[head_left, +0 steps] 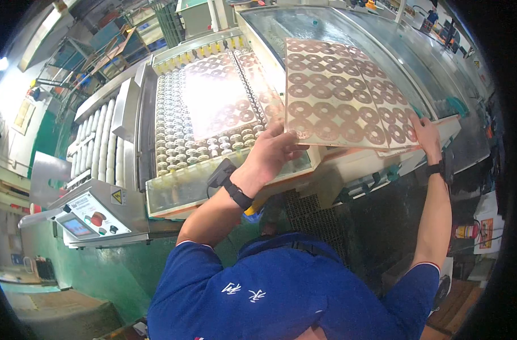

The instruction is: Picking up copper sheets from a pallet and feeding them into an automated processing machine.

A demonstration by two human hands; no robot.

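Observation:
Flat panels (335,90) printed with rows of copper-coloured rings are held up in front of me, tilted. A seam runs down them, and a second edge shows at the bottom, so they look like two overlapping sheets. My left hand (276,150) pinches the lower left corner, fingers closed on it. At the lower right edge, my right hand (426,136) grips the panels, some of its fingers hidden behind them. To the left, a similar ringed panel (221,105) lies on the conveyor rollers (170,130), partly washed out by glare. Another panel (264,85) lies beside it.
The conveyor's pale frame (230,184) stands in front of me. A glass-topped machine section (270,28) extends behind the held panels. At left are white rollers (102,141) and a control box with a screen and red button (94,220). Green floor (94,272) lies below.

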